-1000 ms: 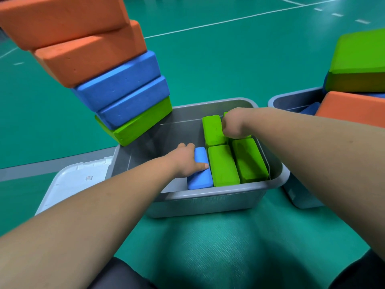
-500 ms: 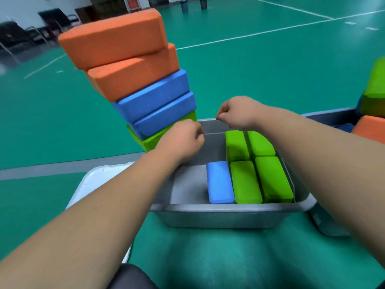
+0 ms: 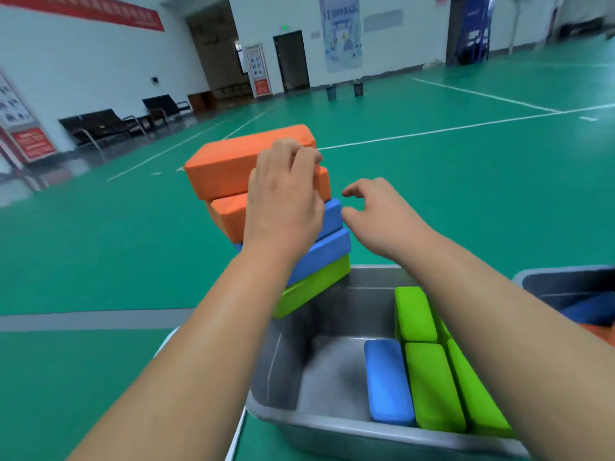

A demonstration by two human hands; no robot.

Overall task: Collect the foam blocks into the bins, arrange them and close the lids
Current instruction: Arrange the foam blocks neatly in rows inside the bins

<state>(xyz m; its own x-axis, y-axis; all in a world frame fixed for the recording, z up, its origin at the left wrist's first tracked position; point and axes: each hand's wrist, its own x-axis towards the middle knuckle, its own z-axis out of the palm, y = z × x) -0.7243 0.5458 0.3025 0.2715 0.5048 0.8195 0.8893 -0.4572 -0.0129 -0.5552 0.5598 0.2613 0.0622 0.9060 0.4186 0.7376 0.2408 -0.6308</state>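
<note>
1. Our left hand lies on the top orange block of the leaning stack behind the grey bin's left corner, fingers curled over the block's upper edge.
2. Our right hand hovers just right of the stack, fingers loosely bent, holding nothing.
3. The block's long axis runs leftward from both hands; the left hand is nearer.
4. A blue block and green blocks lie in the bin.

Green court floor, black chairs, red banner, two buckets
</note>
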